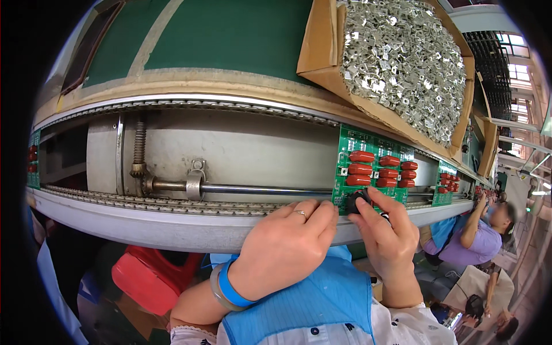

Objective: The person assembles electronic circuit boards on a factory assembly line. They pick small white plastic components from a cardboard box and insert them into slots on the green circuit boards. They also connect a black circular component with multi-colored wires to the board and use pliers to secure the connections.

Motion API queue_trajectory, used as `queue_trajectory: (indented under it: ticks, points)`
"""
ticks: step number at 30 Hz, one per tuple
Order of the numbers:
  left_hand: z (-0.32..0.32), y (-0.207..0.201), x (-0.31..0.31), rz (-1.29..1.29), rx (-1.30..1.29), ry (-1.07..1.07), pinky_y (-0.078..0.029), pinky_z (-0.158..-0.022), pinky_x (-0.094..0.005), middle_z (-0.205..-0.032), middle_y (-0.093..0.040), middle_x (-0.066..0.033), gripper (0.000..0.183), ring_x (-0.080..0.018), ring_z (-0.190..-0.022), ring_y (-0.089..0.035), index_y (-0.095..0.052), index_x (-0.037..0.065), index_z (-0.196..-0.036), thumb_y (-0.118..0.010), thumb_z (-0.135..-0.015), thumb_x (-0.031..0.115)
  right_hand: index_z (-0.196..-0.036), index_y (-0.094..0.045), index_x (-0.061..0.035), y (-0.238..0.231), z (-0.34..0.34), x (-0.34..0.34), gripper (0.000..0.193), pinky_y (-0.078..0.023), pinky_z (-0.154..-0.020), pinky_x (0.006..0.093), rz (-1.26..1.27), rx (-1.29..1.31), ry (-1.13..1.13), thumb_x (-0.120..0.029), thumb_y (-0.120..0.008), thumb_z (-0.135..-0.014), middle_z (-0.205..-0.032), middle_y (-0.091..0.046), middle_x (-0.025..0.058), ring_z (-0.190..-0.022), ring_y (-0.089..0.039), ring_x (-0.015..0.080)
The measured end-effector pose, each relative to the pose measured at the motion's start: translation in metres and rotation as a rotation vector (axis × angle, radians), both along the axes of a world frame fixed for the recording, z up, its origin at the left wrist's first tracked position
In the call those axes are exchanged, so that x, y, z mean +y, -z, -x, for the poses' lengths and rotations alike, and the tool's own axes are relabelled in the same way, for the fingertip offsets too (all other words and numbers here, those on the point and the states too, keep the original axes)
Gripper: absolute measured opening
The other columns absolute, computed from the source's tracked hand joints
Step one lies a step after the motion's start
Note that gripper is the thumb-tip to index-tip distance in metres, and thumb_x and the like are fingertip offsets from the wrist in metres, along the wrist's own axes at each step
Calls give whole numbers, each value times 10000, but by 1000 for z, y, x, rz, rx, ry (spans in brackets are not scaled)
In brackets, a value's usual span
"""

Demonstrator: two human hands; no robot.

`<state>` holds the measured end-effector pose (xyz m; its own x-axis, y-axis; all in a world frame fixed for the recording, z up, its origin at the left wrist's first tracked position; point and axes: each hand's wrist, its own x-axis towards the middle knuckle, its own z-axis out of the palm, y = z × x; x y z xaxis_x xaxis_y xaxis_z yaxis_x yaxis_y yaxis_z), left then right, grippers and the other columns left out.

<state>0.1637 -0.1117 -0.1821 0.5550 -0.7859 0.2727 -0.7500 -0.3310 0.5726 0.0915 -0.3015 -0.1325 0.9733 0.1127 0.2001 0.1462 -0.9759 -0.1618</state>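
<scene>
A green circuit board with several red capacitors rests across the conveyor's chain rails in front of me. My right hand pinches a black round component between thumb and fingers, at the board's near left corner. My left hand, with a ring and a blue wristband, lies over the near rail. Its fingers are curled together, their tips at the board's left edge. The left thumb and anything under those fingers are hidden.
The metal conveyor rail runs left to right, with a steel shaft inside. Other boards sit at far left and right. Beyond stands a cardboard box of small metal pieces. A red stool is lower left; a co-worker is right.
</scene>
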Motion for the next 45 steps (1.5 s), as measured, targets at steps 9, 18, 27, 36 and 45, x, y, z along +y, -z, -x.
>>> queue_trajectory:
  ticks: [9,18,27,36,45]
  points:
    - [-1,2,1,26,-25,13,-565,-798,-305,-1046,-671,-59,300,-203,-1011,-674,-720,10,-1063,-714,-826,193,-1050,-749,-30,-3,-4,2,364,-616,-681,336,-15,39,23,-58,-877,-711,-1108,-705,159,-875,-738,275]
    - [0,2,1,38,-19,2,-563,-783,-295,-1030,-666,-60,264,-197,-1008,-672,-721,-3,-1041,-700,-844,172,-1045,-751,-34,-1,-4,0,360,-617,-691,341,-34,27,17,-65,-884,-712,-1105,-705,160,-867,-740,278]
    - [-1,2,0,38,-46,11,-561,-771,-292,-1019,-670,-67,244,-197,-1005,-675,-722,-3,-1014,-658,-827,141,-1040,-749,-23,-2,-6,-2,350,-614,-692,337,-7,27,-30,-43,-876,-715,-1110,-701,157,-875,-732,272]
    - [0,3,1,48,-48,-6,-558,-778,-288,-1020,-670,-59,229,-198,-1022,-669,-725,10,-989,-651,-817,141,-1040,-736,-16,-5,-10,1,359,-611,-691,334,30,52,-71,-35,-872,-709,-1092,-696,140,-873,-718,264]
    - [2,4,-3,52,-32,-14,-558,-785,-319,-1051,-678,-64,237,-219,-1001,-673,-721,31,-1005,-718,-807,161,-1061,-736,-51,-2,-5,-7,359,-587,-711,359,-82,97,2,-114,-868,-733,-1134,-685,128,-901,-703,270]
